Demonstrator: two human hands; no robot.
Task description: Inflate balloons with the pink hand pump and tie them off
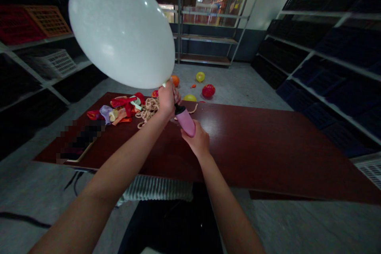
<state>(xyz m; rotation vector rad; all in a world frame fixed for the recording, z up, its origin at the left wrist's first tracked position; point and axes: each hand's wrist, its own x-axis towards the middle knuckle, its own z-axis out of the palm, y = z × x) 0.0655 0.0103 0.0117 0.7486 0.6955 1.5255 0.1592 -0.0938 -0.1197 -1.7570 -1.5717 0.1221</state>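
Observation:
A large white balloon (122, 31), well inflated, rises up and left from my left hand (168, 99). That hand is closed around the balloon's neck, where it meets the black end of a pink hand pump (186, 122). My right hand (198, 141) grips the pump's lower pink end, above the dark red table. The nozzle inside the balloon is hidden by my left fingers. Just left of my hands lie a heap of beige cord (147, 113) and a pile of limp coloured balloons (119, 107).
A dark flat device with a pale edge (81, 145) lies at the table's (262, 147) left end. Beyond, a red balloon (208, 91), a yellow balloon (200, 76) and an orange balloon (175, 81) rest on the floor. Shelves with crates (47, 20) line both sides.

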